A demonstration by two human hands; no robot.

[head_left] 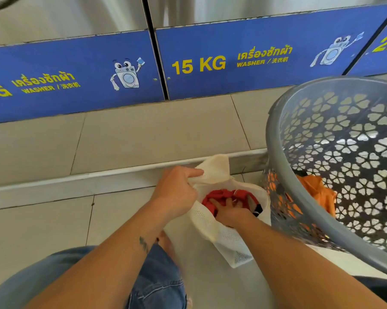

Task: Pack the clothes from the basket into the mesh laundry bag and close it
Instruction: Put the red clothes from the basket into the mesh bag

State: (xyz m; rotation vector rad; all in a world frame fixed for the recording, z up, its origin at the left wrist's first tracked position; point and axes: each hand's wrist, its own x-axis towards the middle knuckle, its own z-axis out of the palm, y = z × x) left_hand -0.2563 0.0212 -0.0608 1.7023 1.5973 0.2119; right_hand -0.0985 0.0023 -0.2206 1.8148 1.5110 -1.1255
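A cream mesh laundry bag (212, 221) lies open on the tiled floor in front of me. My left hand (177, 190) grips the bag's upper rim and holds the mouth open. My right hand (229, 210) is inside the bag, fingers spread, pressing on a red garment (219, 195). A black and white piece of fabric (257, 211) shows at the red garment's right edge. The grey perforated basket (277, 139) stands tilted at the right, with orange clothing (317, 190) in its bottom.
Blue washer base panels (210, 63) marked 15 KG run along the back. A raised tiled step (143, 139) with a white edge strip lies between them and the bag. My knee in blue jeans (157, 277) sits below my arms.
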